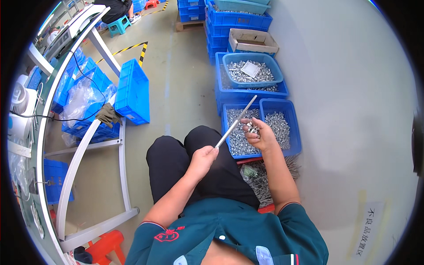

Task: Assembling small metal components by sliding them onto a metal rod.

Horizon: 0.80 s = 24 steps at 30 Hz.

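My left hand [203, 161] is closed round the lower end of a thin metal rod [236, 122], which slants up and to the right over my knees. With its palm turned up, my right hand [261, 135] cups several small silvery metal parts [252, 128]; they are too small to name. The rod's upper stretch passes beside the fingertips of that hand; whether they touch it I cannot tell. Below the right hand stands a blue bin [297, 140] with two compartments, heaped with similar small metal parts.
Behind it, a light-blue tub [279, 70] of metal parts rests in another blue bin [220, 93]. Many thin rods [265, 187] lie by my right leg. At left are a workbench leg [75, 176], a blue crate [132, 92] and a red stool [107, 247]. A wall [353, 110] borders the right.
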Tool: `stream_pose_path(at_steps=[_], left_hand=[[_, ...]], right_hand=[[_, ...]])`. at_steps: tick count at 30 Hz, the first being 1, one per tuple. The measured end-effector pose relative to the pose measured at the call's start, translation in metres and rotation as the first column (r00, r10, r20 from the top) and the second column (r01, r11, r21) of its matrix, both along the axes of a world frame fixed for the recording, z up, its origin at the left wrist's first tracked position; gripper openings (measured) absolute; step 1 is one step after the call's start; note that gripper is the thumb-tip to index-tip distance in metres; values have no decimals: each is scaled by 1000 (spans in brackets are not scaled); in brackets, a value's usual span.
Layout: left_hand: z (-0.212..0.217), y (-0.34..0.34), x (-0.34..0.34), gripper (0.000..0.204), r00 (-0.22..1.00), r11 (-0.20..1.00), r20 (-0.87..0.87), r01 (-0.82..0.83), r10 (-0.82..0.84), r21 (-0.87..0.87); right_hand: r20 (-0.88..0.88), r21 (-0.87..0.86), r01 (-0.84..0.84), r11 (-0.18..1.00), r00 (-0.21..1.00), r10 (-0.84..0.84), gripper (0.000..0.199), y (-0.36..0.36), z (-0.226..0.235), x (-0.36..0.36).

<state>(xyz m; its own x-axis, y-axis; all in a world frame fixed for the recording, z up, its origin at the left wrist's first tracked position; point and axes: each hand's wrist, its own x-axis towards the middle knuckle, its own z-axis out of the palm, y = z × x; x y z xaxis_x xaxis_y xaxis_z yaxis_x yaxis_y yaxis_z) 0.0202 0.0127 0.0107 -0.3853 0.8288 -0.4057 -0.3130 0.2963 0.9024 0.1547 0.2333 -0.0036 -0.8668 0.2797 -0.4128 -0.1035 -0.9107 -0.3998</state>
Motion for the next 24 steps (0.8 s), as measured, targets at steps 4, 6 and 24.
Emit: stream_pose_path(at_steps=[4, 6, 24], left_hand=[[-9, -12, -3, 28, 996, 1000, -85, 7, -7, -7], [-14, -15, -4, 28, 991, 1000, -136, 15, -15, -1], [-19, -25, -9, 28, 946, 994, -306, 110, -103, 6]], right_hand=[[28, -22, 8, 1000, 1000, -8, 26, 7, -9, -2], [-56, -30, 5, 1000, 998, -7, 23, 12, -12, -3], [-77, -164, 124, 979, 987, -138, 34, 33, 20, -4]])
